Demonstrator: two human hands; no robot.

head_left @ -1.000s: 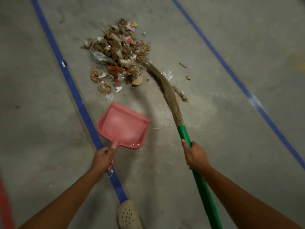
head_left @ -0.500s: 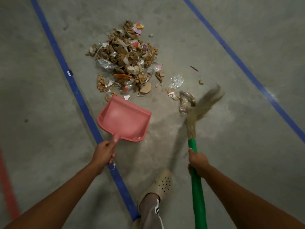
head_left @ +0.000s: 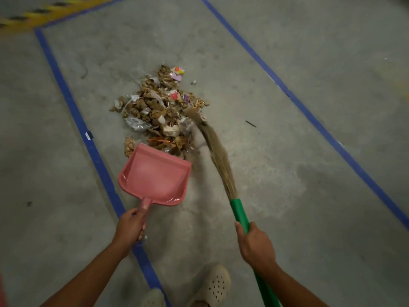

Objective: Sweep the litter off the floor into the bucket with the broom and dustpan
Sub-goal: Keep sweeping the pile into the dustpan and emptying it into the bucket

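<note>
Left hand grips the pink dustpan by its handle; right hand wraps the shaft of the green broom. Ahead of both, nearer the left, lies the litter, its long axis running away from the hands: pan lip at its near edge, bristles along its right flank; bucket not in view

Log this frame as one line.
left hand grips pink plastic dustpan handle | right hand grips green-handled straw broom | bristle tips at right edge of litter pile | dustpan empty, lip at pile | bucket not in view
</note>
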